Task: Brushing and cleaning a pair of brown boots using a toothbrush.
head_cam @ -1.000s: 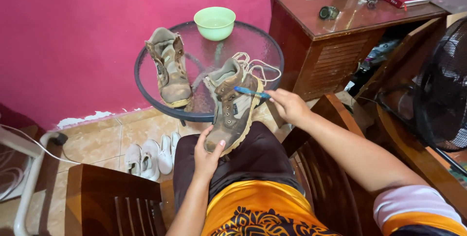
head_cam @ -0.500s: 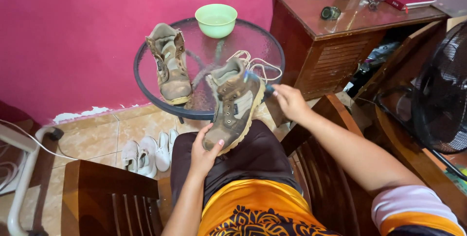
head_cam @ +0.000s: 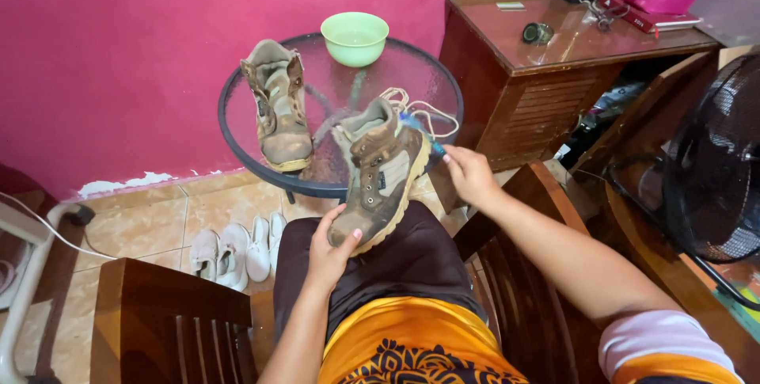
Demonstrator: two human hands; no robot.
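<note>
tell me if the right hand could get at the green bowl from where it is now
Probably yes. The right hand is at the table's near edge, and the bowl sits at the far side; only loose laces lie between, though the held boot crowds it.

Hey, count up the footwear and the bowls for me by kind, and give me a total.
Brown boots: 2, one held in the left hand over the lap, one standing on the glass table
White shoes on the floor: 2
Green bowl: 1
Total: 5
</note>
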